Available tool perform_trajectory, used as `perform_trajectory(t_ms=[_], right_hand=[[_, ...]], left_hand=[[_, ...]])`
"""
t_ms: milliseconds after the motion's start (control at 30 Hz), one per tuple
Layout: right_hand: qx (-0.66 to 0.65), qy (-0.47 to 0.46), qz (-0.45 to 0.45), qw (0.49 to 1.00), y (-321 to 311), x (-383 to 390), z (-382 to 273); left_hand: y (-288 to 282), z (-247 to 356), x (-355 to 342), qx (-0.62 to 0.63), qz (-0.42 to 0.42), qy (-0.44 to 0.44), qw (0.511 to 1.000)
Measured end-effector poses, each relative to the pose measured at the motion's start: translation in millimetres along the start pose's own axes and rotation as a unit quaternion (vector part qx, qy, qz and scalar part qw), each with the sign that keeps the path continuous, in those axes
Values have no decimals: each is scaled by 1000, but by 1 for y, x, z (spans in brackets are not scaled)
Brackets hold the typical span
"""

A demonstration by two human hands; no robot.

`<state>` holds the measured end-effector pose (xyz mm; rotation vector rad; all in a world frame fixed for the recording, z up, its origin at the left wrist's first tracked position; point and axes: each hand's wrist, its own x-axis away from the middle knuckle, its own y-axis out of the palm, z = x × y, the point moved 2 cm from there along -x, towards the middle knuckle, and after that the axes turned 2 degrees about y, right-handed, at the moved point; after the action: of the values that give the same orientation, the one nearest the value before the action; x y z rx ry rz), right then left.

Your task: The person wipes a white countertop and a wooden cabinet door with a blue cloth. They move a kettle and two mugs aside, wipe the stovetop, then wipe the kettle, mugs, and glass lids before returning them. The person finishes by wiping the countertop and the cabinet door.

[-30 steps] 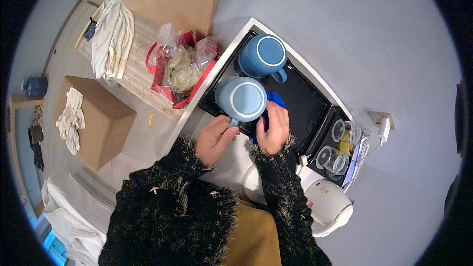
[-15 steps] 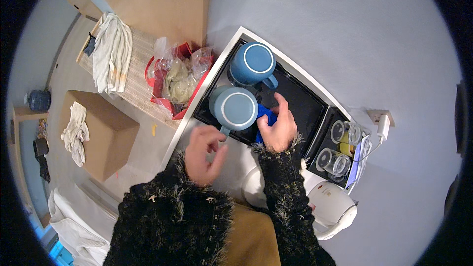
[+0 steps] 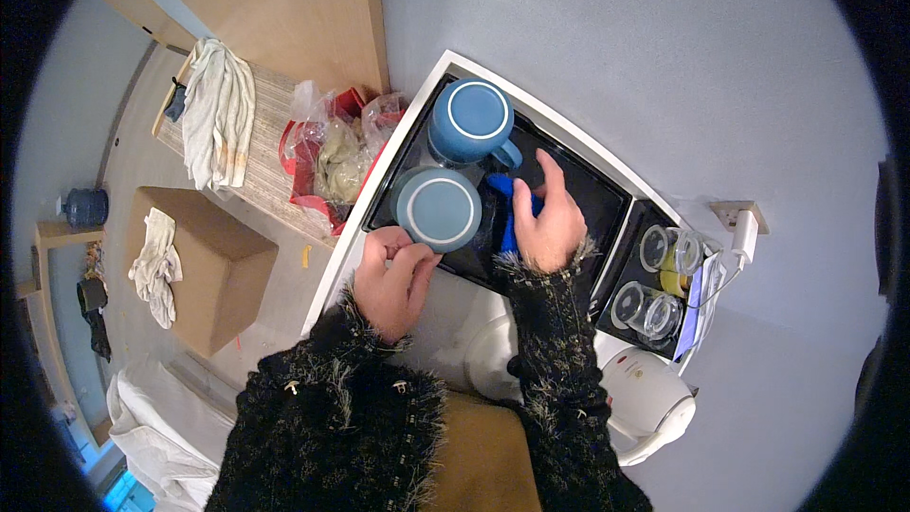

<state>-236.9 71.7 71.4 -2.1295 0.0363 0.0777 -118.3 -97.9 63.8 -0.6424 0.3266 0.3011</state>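
Observation:
Two upside-down mugs stand on a black tray (image 3: pixel 583 199): a dark blue one (image 3: pixel 466 121) at the back and a lighter grey-blue one (image 3: pixel 436 211) in front. My left hand (image 3: pixel 393 280) is at the lighter mug's lower-left side, fingers curled tight; what they grip, perhaps its hidden handle, I cannot make out. My right hand (image 3: pixel 548 220) holds a bright blue cloth (image 3: pixel 504 190) right of that mug, thumb over the cloth and index finger raised.
Right: clear containers (image 3: pixel 654 308), white kettle (image 3: pixel 645 398), plugged-in charger (image 3: pixel 744 237). Left: red bag (image 3: pixel 308 156) of plastic bags on a wooden surface, hanging white cloth (image 3: pixel 213 114), cardboard box (image 3: pixel 227 265) with gloves (image 3: pixel 154 270).
My left hand let go of the lighter mug's handle, drew back, then returned, curling at that mug's near side. My right hand moved upward and rightward with the blue cloth.

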Motion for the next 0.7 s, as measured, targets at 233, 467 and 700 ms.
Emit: perform_trajectory(t_ms=[233, 467, 700], right_hand=[[-56, -23, -22, 998, 15, -11, -3], [-120, -31, -32, 992, 20, -17, 0], [-129, -30, -33, 991, 22, -12, 1]], left_hand=[[2, -9, 4, 14, -26, -55, 998], [0, -10, 4, 5, 8, -61, 998], [-7, -17, 0, -3, 11, -78, 997]])
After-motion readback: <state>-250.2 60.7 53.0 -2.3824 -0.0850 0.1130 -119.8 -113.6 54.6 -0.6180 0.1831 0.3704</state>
